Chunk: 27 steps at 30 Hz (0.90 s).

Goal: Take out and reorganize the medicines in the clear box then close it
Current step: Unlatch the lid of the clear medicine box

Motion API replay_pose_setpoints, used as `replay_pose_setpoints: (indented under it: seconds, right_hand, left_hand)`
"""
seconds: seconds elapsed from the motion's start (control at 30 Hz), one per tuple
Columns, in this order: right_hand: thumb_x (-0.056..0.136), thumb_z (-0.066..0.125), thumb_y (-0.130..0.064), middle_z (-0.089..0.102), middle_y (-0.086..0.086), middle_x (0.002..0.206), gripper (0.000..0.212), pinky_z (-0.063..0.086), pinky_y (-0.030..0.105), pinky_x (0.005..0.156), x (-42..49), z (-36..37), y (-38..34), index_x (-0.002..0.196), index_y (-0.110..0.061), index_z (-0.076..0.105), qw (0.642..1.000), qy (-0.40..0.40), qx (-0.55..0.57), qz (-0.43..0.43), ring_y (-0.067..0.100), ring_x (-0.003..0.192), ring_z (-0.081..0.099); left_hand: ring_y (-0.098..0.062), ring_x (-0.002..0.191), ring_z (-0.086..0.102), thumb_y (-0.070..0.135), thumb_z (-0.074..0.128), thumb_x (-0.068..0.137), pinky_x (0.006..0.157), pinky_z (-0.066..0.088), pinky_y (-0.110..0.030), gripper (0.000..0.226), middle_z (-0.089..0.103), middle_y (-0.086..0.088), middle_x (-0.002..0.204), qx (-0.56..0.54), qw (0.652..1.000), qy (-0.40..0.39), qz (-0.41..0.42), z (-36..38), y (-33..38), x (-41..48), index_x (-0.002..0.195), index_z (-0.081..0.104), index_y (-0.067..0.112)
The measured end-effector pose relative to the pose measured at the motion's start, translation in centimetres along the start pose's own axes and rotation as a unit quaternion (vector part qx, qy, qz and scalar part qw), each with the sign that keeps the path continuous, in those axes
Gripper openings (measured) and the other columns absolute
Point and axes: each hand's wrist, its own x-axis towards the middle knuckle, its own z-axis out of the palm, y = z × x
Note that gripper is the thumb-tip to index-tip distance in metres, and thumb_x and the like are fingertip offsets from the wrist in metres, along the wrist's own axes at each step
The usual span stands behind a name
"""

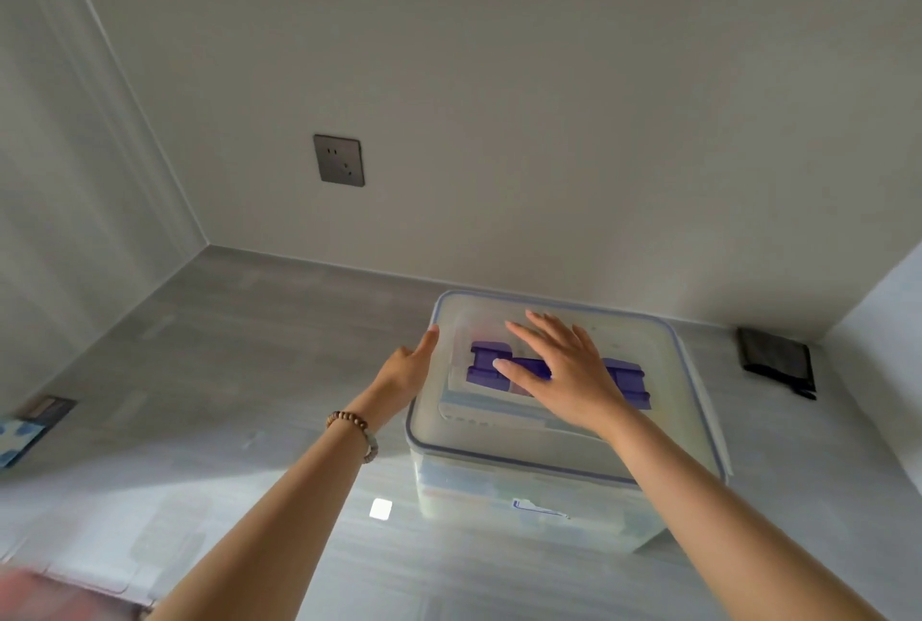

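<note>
While the clear box (499, 495) stands on the grey surface (249, 371) close to the back wall, its lid (648, 346) sits on top. My right hand (569, 371) lies flat on the lid over the blue handle (486, 361), fingers straight and spread, gripping nothing. My left hand (404, 371) touches the lid's left edge with extended fingers. A black object (776, 361) lies to the right.

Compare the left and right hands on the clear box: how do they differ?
The left hand touches the left edge of the lid; the right hand lies flat on top, over the purple handle. The left wrist wears a bead bracelet; the right wrist is bare. Both touch the lid with fingers extended.
</note>
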Motion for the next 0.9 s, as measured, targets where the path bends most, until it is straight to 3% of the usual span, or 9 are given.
replay_pose_setpoints:
  seconds: [0.13, 0.27, 0.33, 0.4, 0.47, 0.57, 0.67, 0.77, 0.9]
  right_hand:
    - [0.068, 0.014, -0.087, 0.012, -0.014, 0.157, 0.086, -0.004, 0.035, 0.118, -0.1, -0.1, -0.1, 0.142, -0.045, 0.025, 1.0, 0.0, 0.004, -0.003, 0.004, 0.145, 0.002]
    - [0.073, 0.02, -0.083, 0.013, -0.014, 0.157, 0.08, -0.003, 0.035, 0.118, 0.0, -0.2, -0.2, 0.142, -0.044, 0.027, 1.0, -0.001, 0.006, -0.003, 0.005, 0.145, 0.004]
    - [0.078, 0.028, -0.077, 0.018, -0.013, 0.156, 0.073, 0.002, 0.035, 0.118, -0.2, -0.4, -0.4, 0.141, -0.041, 0.032, 1.0, 0.009, 0.021, -0.002, 0.005, 0.144, 0.009]
    - [0.082, 0.041, -0.068, 0.029, -0.012, 0.152, 0.064, 0.015, 0.033, 0.117, -0.7, -0.7, -0.5, 0.137, -0.035, 0.041, 0.995, 0.042, 0.084, 0.016, 0.006, 0.141, 0.021]
    - [0.083, 0.051, -0.059, 0.04, -0.011, 0.145, 0.058, 0.029, 0.029, 0.112, -2.0, -0.7, -0.6, 0.133, -0.029, 0.047, 0.983, 0.092, 0.151, 0.039, 0.006, 0.134, 0.034]
    - [0.083, 0.061, -0.045, 0.053, -0.008, 0.133, 0.052, 0.036, 0.025, 0.106, -4.9, -0.3, -1.2, 0.127, -0.019, 0.054, 0.961, 0.207, 0.169, 0.077, 0.009, 0.125, 0.047]
    - [0.08, 0.07, -0.032, 0.06, 0.006, 0.125, 0.051, 0.042, 0.038, 0.101, -8.3, 0.4, -2.9, 0.122, -0.006, 0.057, 0.91, 0.366, 0.146, 0.131, 0.023, 0.116, 0.056]
    - [0.07, 0.08, -0.031, 0.045, 0.016, 0.137, 0.072, 0.033, 0.043, 0.108, -11.4, 2.5, -5.0, 0.128, -0.002, 0.048, 0.827, 0.483, 0.112, 0.266, 0.029, 0.13, 0.039]
    - [0.063, 0.082, -0.04, 0.028, 0.014, 0.136, 0.098, 0.036, 0.041, 0.104, -12.8, 5.4, -7.5, 0.135, 0.0, 0.028, 0.695, 0.46, 0.296, 0.466, 0.027, 0.124, 0.033]
  left_hand:
    - [-0.021, 0.07, 0.051, 0.065, 0.028, 0.087, 0.061, 0.041, -0.029, 0.06, 0.055, -0.004, 0.073, -0.049, 0.999, -0.006, 0.013, 0.4, -0.3, 0.0, 0.075, 0.057, 0.014]
    - [-0.025, 0.057, 0.046, 0.059, 0.029, 0.089, 0.053, 0.034, -0.029, 0.056, 0.046, -0.003, 0.054, 0.049, 0.985, 0.154, 0.059, -0.2, -0.2, -0.5, 0.054, 0.038, 0.016]
    - [-0.027, 0.07, 0.053, 0.062, 0.027, 0.087, 0.062, 0.04, -0.032, 0.056, 0.057, -0.009, 0.074, 0.122, 0.979, 0.159, 0.044, -0.1, 0.2, -0.8, 0.07, 0.048, 0.013]
    - [-0.031, 0.106, 0.051, 0.063, 0.029, 0.087, 0.086, 0.041, -0.04, 0.064, 0.054, -0.015, 0.118, 0.197, 0.961, 0.179, 0.069, -0.1, 0.6, -0.7, 0.114, 0.045, 0.007]
    - [-0.027, 0.13, 0.034, 0.059, 0.031, 0.089, 0.106, 0.028, -0.041, 0.07, 0.037, -0.008, 0.143, 0.229, 0.926, 0.199, 0.223, 0.0, 1.1, -0.9, 0.14, 0.027, 0.013]
    - [-0.018, 0.138, 0.024, 0.056, 0.031, 0.09, 0.115, 0.015, -0.036, 0.06, 0.034, 0.004, 0.148, 0.23, 0.867, 0.065, 0.437, 0.5, 1.9, -1.2, 0.142, 0.031, 0.027]
    - [-0.014, 0.142, 0.012, 0.056, 0.029, 0.092, 0.117, 0.003, -0.037, 0.054, 0.024, 0.008, 0.152, 0.312, 0.821, -0.056, 0.474, 1.5, 1.6, -1.1, 0.141, 0.03, 0.036]
    - [-0.014, 0.143, 0.003, 0.06, 0.019, 0.091, 0.117, -0.004, -0.039, 0.057, 0.013, 0.008, 0.155, 0.399, 0.787, -0.075, 0.465, 1.6, 1.8, -0.6, 0.143, 0.022, 0.038]
    - [-0.015, 0.144, -0.003, 0.065, 0.01, 0.087, 0.116, -0.007, -0.042, 0.063, 0.006, 0.008, 0.156, 0.414, 0.782, -0.092, 0.457, 1.7, 2.1, -0.6, 0.144, 0.018, 0.039]
